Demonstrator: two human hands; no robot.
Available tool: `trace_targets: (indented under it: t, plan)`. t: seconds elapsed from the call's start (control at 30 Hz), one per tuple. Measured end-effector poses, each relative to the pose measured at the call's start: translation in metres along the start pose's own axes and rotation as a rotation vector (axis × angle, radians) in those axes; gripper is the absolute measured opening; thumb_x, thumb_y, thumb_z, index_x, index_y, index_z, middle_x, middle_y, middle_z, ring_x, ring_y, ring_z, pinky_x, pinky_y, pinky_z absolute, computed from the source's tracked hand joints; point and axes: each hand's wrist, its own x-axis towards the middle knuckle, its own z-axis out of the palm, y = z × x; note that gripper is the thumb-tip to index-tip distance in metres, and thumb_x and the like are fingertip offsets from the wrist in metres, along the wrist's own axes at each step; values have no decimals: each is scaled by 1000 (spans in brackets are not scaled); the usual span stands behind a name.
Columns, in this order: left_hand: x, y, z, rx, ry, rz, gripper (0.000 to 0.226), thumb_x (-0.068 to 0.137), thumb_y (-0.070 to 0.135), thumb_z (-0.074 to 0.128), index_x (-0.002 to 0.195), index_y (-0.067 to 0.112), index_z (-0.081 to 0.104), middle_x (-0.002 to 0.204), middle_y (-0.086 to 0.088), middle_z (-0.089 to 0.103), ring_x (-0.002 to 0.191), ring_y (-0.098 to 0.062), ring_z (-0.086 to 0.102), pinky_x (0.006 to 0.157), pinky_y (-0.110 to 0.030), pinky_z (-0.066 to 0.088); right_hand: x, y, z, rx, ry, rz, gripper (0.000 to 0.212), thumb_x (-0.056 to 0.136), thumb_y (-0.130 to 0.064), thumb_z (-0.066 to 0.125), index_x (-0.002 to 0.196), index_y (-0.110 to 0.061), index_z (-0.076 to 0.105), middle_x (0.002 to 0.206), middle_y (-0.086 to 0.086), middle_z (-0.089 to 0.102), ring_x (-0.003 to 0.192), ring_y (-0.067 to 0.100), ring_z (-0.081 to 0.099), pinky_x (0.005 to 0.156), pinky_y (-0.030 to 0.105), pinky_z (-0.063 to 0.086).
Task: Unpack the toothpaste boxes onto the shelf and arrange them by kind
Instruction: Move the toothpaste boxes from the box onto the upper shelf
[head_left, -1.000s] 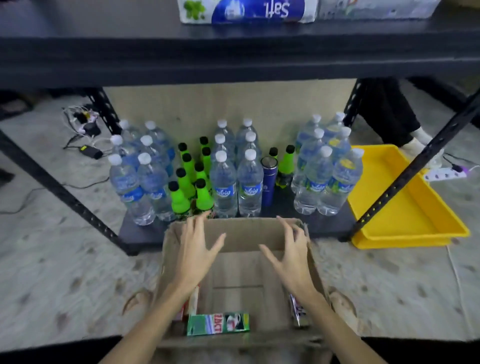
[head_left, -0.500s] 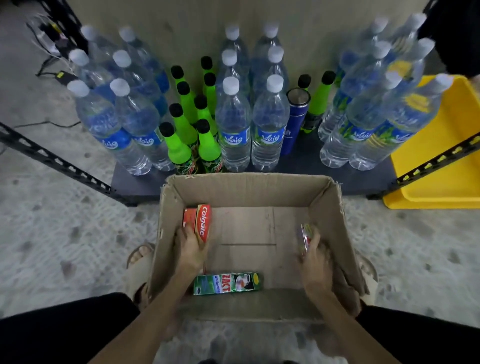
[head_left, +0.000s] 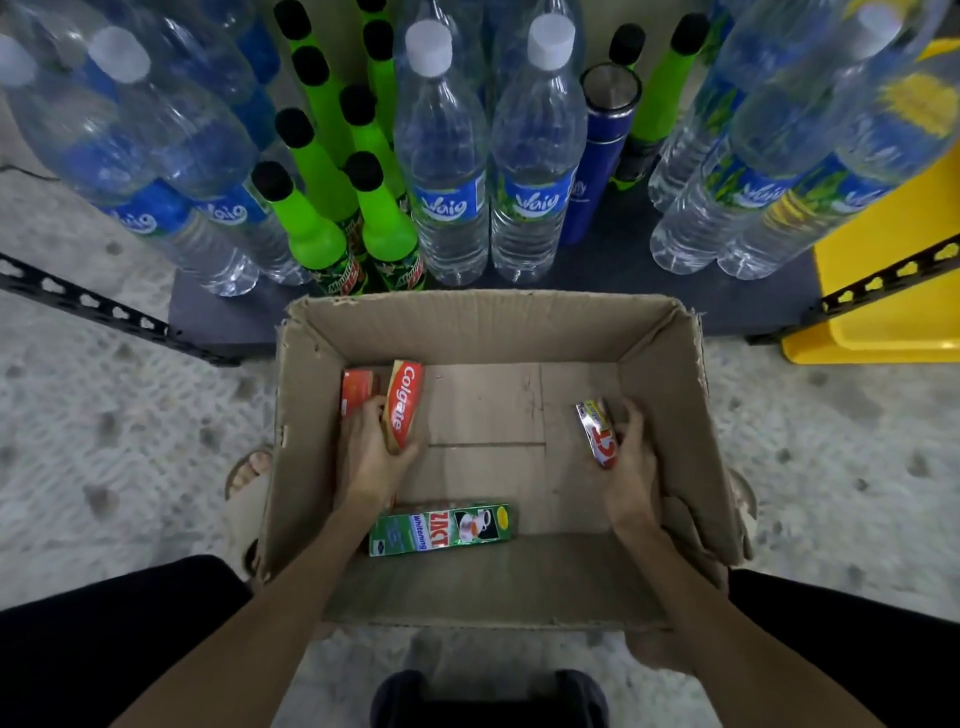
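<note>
An open cardboard box (head_left: 670, 374) sits on the floor in front of the bottom shelf. Inside it, my left hand (head_left: 371, 452) grips a red Colgate toothpaste box (head_left: 404, 402), with a second red box (head_left: 356, 389) just left of it. My right hand (head_left: 626, 462) grips a silver and red toothpaste box (head_left: 597, 431) near the carton's right wall. A green Zact Whitening box (head_left: 441, 529) lies flat on the carton floor near its front wall, untouched.
The bottom shelf (head_left: 613, 260) behind the carton holds several water bottles (head_left: 447, 171), green bottles (head_left: 311, 223) and a blue flask (head_left: 597, 156). A yellow tray (head_left: 893, 291) lies at the right. Black slotted rack posts (head_left: 88, 306) cross the speckled floor.
My head has dropped and moved closer over the carton. Both hands went from its far rim down inside, and each has closed on a toothpaste box.
</note>
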Motion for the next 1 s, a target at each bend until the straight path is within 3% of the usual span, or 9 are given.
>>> trace_targets:
  t: [0.07,0.13,0.27,0.37,0.5,0.67,0.8,0.9,1.0]
  plan:
    - [1,1,5,-30,-46,4,65,82,27,81,135,26,42,129,0,57,114,-18,56,99,-43,51,2,2,-3,-5,-40,-23,92,74,3,79,152,-20,36,113,-1,64,96,11,63,80,9,42]
    - [1,5,9,-48,-70,2,64,84,22,80,136,25,42,131,0,59,114,-17,60,97,-43,53,5,5,-2,-27,-62,-90,93,74,0,81,153,-18,36,109,-4,69,97,-1,56,81,6,38]
    - [0,6,18,-53,-225,81,59,86,19,77,136,22,46,133,-2,59,118,-13,60,98,-42,56,11,6,4,-211,-120,-232,97,75,-14,85,156,-26,33,120,-11,72,111,21,50,94,33,35]
    - [-6,6,27,23,-298,150,53,91,25,71,136,30,44,134,1,55,117,-9,58,98,-38,54,15,20,4,-327,-142,-188,104,73,-30,86,158,-33,26,124,0,68,112,27,52,95,38,41]
    - [-15,12,40,59,-226,151,58,92,23,70,142,24,42,137,0,50,123,-13,54,101,-35,48,9,38,9,-447,-133,-164,103,73,-31,82,156,-35,22,119,4,66,106,26,52,93,37,43]
    - [-11,21,37,115,-159,262,51,92,27,71,138,16,51,132,-4,54,122,-19,52,101,-35,46,6,30,5,-389,-107,-202,71,77,-27,82,137,-35,46,112,4,64,99,27,53,89,34,39]
    - [-7,33,20,138,-53,425,46,90,27,74,131,13,58,121,-3,60,112,-18,53,96,-40,50,1,-10,-9,-298,-71,-375,55,74,-18,86,124,-25,66,95,2,58,94,25,54,86,37,42]
    - [-5,42,-1,89,9,474,45,90,31,74,131,19,59,119,3,61,110,-15,55,95,-37,48,3,-34,-25,-280,-32,-481,53,75,-32,86,125,-31,68,94,-13,60,94,14,47,85,34,36]
    - [-5,52,-31,151,99,553,44,89,35,74,130,24,61,121,8,62,110,-15,57,92,-37,44,6,-52,-43,-291,2,-585,53,78,-50,77,128,-35,68,96,-14,64,95,16,45,83,38,40]
